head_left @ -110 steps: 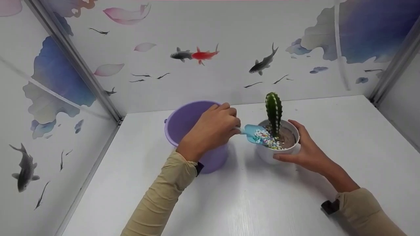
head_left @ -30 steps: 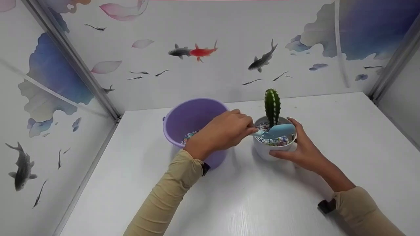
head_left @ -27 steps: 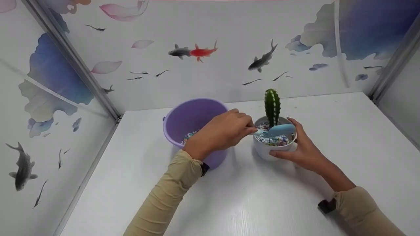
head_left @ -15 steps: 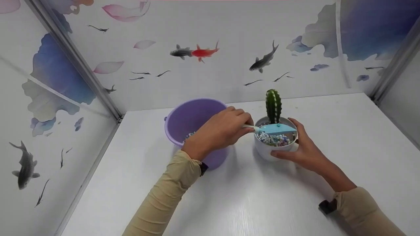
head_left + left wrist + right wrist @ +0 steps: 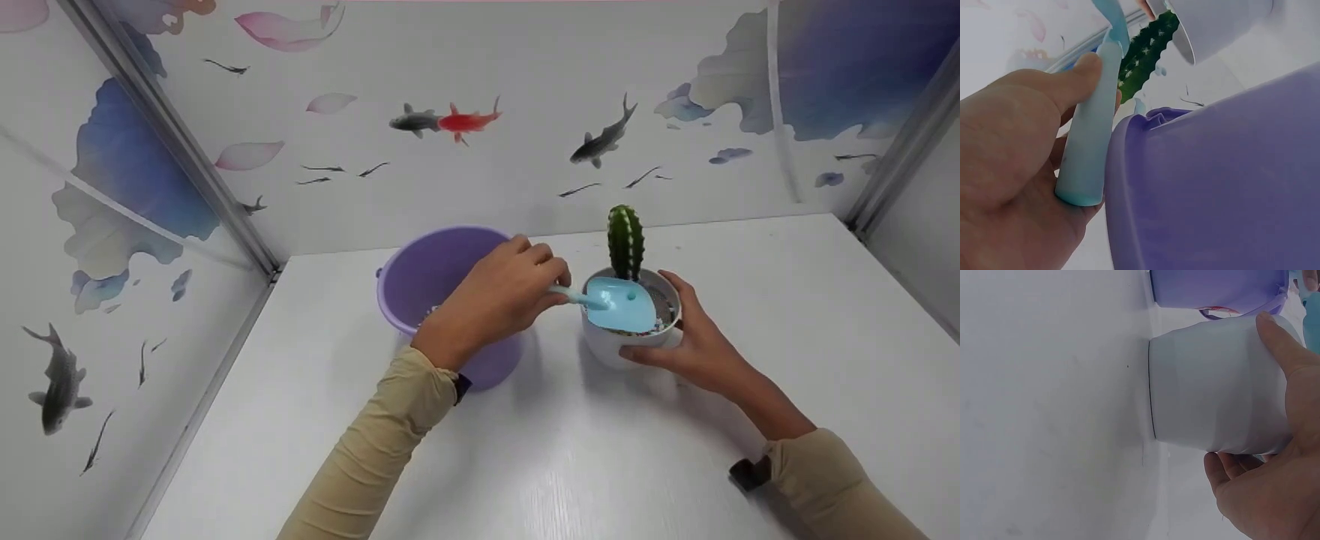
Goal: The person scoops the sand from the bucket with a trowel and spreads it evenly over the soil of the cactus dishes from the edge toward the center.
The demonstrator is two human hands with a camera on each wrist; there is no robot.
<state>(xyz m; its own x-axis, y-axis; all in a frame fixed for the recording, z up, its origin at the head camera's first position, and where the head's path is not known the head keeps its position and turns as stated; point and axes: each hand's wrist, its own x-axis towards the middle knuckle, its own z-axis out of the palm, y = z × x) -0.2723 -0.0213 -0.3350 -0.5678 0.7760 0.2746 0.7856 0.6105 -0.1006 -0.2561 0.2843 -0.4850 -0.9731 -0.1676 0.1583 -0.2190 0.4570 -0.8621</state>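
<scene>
Right of the bucket (image 5: 491, 366) on the bench (image 5: 570, 457), the pot (image 5: 606, 346) stands upright, the cactus (image 5: 625, 240) rising from it. The blade of the scoop (image 5: 621, 306) lies over the pot's mouth, on the near side of the cactus. The left hand (image 5: 499, 289) has its fingers clamped round the scoop's handle; the right hand (image 5: 701, 352) has its fingers clamped about the pot's right side, thumb nearest. Beads (image 5: 660, 328) show past the blade at the near right (whether it presses on them cannot be told). The blade seems best worked low and light, inside the rim, with small turns of the wrist, so that the cactus is not nudged. A firm right hand should stop the pot from sliding. The left hand's path should clear the bucket's rim.
</scene>
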